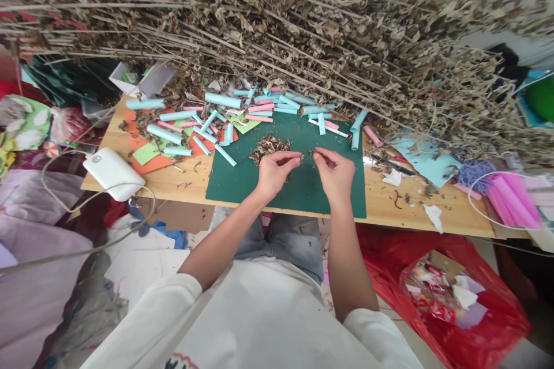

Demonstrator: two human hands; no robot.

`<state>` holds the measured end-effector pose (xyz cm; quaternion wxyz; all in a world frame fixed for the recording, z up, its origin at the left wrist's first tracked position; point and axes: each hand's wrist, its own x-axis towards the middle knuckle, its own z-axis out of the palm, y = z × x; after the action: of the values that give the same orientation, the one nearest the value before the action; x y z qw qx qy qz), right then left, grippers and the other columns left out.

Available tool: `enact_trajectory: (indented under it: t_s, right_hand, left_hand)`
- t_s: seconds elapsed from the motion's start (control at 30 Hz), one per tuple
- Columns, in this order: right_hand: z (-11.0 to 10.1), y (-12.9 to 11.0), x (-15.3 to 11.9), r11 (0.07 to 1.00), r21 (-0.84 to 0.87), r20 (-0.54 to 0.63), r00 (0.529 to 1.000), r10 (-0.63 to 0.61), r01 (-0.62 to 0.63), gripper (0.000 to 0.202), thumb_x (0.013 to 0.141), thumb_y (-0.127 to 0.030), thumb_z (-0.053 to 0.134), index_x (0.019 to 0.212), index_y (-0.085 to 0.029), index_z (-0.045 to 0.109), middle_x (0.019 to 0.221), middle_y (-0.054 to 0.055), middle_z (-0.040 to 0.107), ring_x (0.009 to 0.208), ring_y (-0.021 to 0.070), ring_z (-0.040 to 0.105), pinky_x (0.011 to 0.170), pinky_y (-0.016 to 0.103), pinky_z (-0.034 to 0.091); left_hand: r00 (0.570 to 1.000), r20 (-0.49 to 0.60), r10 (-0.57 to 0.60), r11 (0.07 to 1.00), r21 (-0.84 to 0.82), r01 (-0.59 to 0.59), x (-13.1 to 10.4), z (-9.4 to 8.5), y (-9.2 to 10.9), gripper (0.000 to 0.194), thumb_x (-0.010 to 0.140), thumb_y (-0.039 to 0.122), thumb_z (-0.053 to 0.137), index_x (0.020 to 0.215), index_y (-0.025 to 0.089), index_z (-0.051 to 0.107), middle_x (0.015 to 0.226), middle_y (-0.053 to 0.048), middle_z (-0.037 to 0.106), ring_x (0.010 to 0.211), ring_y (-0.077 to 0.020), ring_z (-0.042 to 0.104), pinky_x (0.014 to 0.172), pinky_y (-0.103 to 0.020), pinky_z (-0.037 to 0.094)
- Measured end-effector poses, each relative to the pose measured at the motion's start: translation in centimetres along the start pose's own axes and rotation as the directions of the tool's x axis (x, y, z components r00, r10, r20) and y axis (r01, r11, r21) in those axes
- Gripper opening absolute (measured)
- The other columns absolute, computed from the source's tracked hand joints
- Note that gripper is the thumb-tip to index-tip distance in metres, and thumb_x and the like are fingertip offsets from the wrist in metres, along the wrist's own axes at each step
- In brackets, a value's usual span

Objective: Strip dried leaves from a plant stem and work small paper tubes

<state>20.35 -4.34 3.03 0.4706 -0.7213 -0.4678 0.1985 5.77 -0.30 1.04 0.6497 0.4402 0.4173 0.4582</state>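
Above the dark green mat (320, 196), my left hand (274, 174) is closed in a pinch, with a tiny bit of dried leaf at its fingertips. Facing it a short gap away, my right hand (336, 174) also pinches a small dark scrap of dried leaf. A pile of crumbled dried leaves (269, 147) lies on the mat just behind my left hand. Beyond my hands are several rolled blue paper tubes (223, 100) and pink paper tubes (262, 108), some on the mat and others on orange paper (142, 165).
A large heap of dried leafy stalks (268, 23) spans the back of the wooden table (459, 213). A white power bank (113, 173) with a cable rests at the left. A black pen (393, 165) and blue paper (426, 155) lie right. A red rubbish bag (389, 259) stands below.
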Motion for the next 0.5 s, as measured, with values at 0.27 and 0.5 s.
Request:
enact_trajectory:
  t_s: [0.27, 0.5]
  right_hand:
    - [0.3, -1.6, -1.6, 0.989, 0.141, 0.151, 0.987, -0.063, 0.042, 0.022, 0.082, -0.034, 0.065, 0.095, -0.02, 0.076, 0.094, 0.006, 0.075, 0.078, 0.0189, 0.07, 0.073, 0.032, 0.059]
    - [1.0, -2.1, -1.9, 0.959, -0.193, 0.084, 0.977, -0.194, 0.207, 0.017, 0.084, -0.023, 0.053, 0.083, -0.019, 0.07, 0.08, 0.006, 0.072, 0.07, 0.0193, 0.065, 0.074, 0.034, 0.054]
  left_hand:
    - [0.999, 0.031, 0.036, 0.998, 0.047, -0.037, 0.1, -0.1, 0.0, 0.021, 0.071, 0.029, 0.076, 0.087, 0.016, 0.077, 0.083, -0.005, 0.075, 0.072, -0.0154, 0.067, 0.07, -0.028, 0.054]
    - [0.997, 0.019, 0.077, 0.97, 0.229, -0.079, -0.3, 0.2, 0.5, 0.012, 0.075, 0.024, 0.071, 0.083, 0.017, 0.077, 0.082, -0.005, 0.075, 0.071, -0.016, 0.068, 0.069, -0.028, 0.054]
